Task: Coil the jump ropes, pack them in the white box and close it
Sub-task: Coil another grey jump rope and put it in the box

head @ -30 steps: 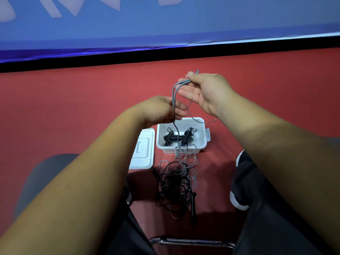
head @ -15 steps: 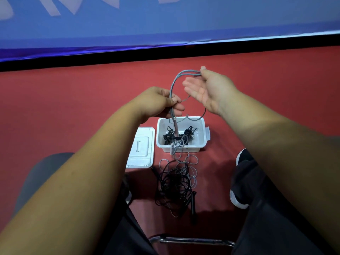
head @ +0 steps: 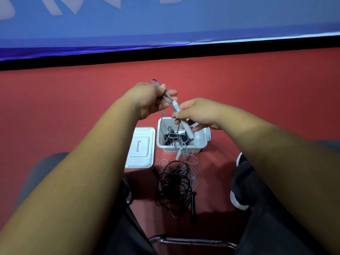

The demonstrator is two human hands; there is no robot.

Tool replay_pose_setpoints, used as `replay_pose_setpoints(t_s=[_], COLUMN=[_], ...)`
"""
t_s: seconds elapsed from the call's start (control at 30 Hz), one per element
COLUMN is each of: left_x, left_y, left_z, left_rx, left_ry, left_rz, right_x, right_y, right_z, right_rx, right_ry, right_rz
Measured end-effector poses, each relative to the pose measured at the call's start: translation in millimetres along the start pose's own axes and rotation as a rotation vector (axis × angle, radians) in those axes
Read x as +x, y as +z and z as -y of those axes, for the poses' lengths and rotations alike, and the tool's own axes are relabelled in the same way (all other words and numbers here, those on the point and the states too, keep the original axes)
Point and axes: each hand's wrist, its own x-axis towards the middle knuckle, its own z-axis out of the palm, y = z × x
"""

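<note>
We see a red floor (head: 73, 100) meeting a black strip (head: 184, 52) below a blue banner (head: 184, 21) with pale shapes; a chrome chair bar (head: 193, 242) crosses the floor's near edge.

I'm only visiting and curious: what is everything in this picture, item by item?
white box: one, white, open on the floor.
lid: one, white, flat on the floor, left of the box.
coiled ropes: count unclear, black, inside the box.
grey jump rope: one, grey, held above the box.
rope pile: one tangle, black with grey strands, on the floor nearer than the box.
floor: red.
banner: one, blue, far edge.
chair bar: one, metal, bottom.
shoes: two, black, white soles, flanking the pile.
left hand: pinches the rope's folded loops.
right hand: grips the rope's handle.
</note>
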Motion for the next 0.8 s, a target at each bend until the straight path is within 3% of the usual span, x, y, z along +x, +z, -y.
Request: replay_pose_setpoints(t_s=[0.23, 0.57, 0.63, 0.8], left_x=[4.1, 13.6, 16.5, 8.2], left_y=[-6.8, -7.7, -9.3, 1.0], left_z=[1.2, -6.6, -5.6, 8.4], left_rx=[0.066, -0.585, -0.554, -0.147], left_ry=[-0.001, 0.064, 0.062, -0.154], left_rz=[-0.116, -0.161, -0.182, -0.091], right_x=[-0.6, -0.4, -1.0, -1.4], right_y=[-6.4, -5.3, -5.1, -10.3], right_z=[-2.3, -3.1, 1.4, 21.0], right_rx=[0.114, -0.037, 0.102, 0.585], right_ry=[0.011, -0.028, -0.043, -0.057], right_rz=[-0.02, -0.017, -0.057, -0.135])
